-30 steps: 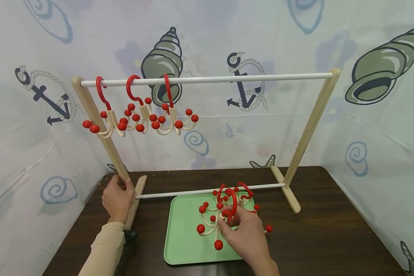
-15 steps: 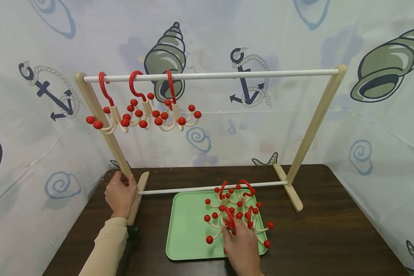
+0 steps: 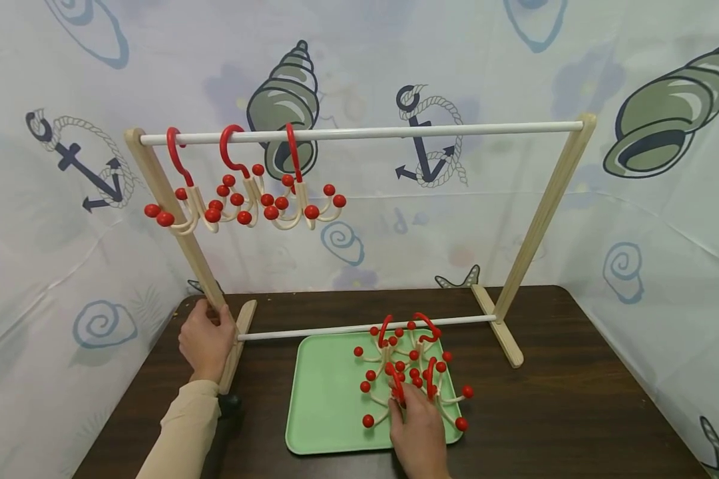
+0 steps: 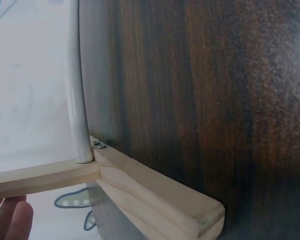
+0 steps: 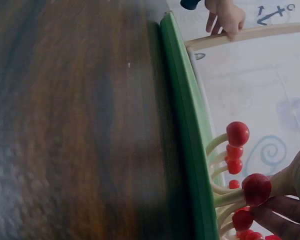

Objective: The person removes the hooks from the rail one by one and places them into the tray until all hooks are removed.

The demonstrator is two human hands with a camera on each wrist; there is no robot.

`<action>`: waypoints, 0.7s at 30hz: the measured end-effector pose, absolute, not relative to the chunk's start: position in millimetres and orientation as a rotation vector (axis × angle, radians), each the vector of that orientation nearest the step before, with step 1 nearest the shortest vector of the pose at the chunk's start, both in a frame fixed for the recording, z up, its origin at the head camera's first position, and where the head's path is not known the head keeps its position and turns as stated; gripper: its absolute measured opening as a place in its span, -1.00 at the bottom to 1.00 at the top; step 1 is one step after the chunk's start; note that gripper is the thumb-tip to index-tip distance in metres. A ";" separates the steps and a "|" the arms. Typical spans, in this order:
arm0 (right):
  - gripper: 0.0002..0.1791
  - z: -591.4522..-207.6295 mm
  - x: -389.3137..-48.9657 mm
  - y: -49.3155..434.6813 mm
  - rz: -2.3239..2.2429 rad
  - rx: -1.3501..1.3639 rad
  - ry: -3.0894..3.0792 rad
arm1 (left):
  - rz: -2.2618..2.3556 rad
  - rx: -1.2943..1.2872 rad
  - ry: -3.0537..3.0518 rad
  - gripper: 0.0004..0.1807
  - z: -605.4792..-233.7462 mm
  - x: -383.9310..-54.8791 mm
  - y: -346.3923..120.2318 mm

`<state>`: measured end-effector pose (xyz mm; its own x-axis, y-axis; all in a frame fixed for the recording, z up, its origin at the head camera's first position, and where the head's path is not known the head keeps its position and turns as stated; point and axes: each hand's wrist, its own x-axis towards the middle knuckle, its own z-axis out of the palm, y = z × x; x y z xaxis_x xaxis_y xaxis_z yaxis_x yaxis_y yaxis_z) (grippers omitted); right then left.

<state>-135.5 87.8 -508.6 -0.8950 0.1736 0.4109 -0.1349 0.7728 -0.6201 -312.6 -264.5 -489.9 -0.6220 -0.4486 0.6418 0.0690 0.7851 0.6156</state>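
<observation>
My left hand (image 3: 206,342) grips the left wooden post (image 3: 195,256) of a rack near its foot; its fingertips show beside the post in the left wrist view. My right hand (image 3: 419,429) pinches the base of a hanger's red hook (image 3: 397,387), low over the green tray (image 3: 317,419). That hanger has cream curved arms tipped with red balls (image 5: 256,189); my fingers partly hide its stem. Three like it stand close by on the tray, one with its hook (image 3: 431,378) right beside my fingers. Three more hang from the white top rail (image 3: 431,131), at its left end.
A thinner white lower rail (image 3: 311,332) crosses behind the tray, joining the rack's wooden feet (image 3: 503,336). The right post (image 3: 539,223) leans outward in this view. Everything stands on a dark wooden table (image 3: 551,399) before a sea-patterned curtain (image 3: 359,66).
My right hand has come down and toward me with the hanger, which now sits lower among the others on the tray. My left hand keeps its grip on the post.
</observation>
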 end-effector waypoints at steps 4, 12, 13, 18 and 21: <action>-0.77 -510.6 -136.5 88.6 0.910 -0.060 -2.515 | -0.777 0.282 -2.119 -0.78 -489.3 -311.0 -264.0; -0.80 -511.0 -139.4 89.5 0.934 -0.112 -2.553 | -0.776 0.289 -2.126 -0.77 -488.5 -309.4 -263.7; -0.80 -511.0 -139.6 89.6 0.936 -0.114 -2.558 | -0.774 0.288 -2.126 -0.77 -488.9 -309.7 -263.9; -0.80 -509.3 -139.9 90.3 0.946 -0.128 -2.577 | -0.771 0.281 -2.123 -0.77 -488.7 -310.4 -263.2; -0.78 -507.2 -138.4 90.9 0.941 -0.145 -2.594 | -0.776 0.274 -2.118 -0.77 -488.4 -310.8 -262.2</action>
